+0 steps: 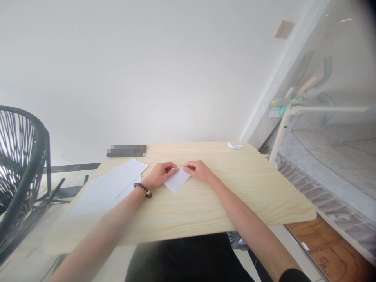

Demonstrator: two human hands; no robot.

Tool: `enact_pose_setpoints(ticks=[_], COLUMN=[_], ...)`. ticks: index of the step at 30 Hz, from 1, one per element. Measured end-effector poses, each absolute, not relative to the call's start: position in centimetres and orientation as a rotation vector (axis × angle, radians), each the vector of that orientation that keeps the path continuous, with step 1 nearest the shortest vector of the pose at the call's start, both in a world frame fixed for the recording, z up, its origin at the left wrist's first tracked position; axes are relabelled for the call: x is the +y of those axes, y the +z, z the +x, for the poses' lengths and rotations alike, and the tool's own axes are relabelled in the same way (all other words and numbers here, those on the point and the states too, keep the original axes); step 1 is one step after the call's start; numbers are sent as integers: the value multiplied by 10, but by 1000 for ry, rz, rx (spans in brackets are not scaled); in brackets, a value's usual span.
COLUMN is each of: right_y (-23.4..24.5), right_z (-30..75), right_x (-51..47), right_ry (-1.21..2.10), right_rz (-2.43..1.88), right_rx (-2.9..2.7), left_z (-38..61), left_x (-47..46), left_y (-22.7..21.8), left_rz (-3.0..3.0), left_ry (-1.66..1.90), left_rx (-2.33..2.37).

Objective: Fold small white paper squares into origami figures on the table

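Left hand (159, 174) pinches small white paper (176, 183) at its eleven o'clock, right hand (200, 171) pinches at one, larger sheets (108, 183) spread at nine on pale surface (249, 184)

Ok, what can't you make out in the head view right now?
In the head view:
Held paper: upper edges partly hidden by the left hand and right hand.
Dark item, back left: blurred by pixel blocks.
White sheets: overlap hides how many.
Chair: cut off by the left edge.
Far folded paper: folds too small.
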State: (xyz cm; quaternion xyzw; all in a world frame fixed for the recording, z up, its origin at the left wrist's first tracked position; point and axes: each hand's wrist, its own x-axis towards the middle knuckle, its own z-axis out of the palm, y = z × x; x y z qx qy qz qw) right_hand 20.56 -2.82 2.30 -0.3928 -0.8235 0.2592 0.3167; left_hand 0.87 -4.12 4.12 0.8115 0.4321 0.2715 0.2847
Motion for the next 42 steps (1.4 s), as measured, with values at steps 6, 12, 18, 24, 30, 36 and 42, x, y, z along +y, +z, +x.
enact_pose_setpoints(ticks=[6,12,18,24,30,36,42], right_y=[22,23,22,23,23,21,22], right_z=[204,204,204,204,204,204,203], right_x=[-28,-27,-28,-28,-28,-28,-30], right_ry=[690,670,705,713,731,763,792], right_rz=[-1063,-1043,-1061,-1043,-1036,-1058,-1033], right_rx=[-2128,-2147,-2128,-2136,-2129,-2106,-2109], left_z=[8,7,7,7,8,7,6], left_x=[-39,-39,-37,-38,-39,-38,-36], left_y=[42,41,39,39,40,39,35], left_rz=[2137,2051,2048,2025,2031,2017,1909], left_ry=[717,705,730,712,714,723,664], left_rx=[1148,1149,1139,1143,1129,1114,1058])
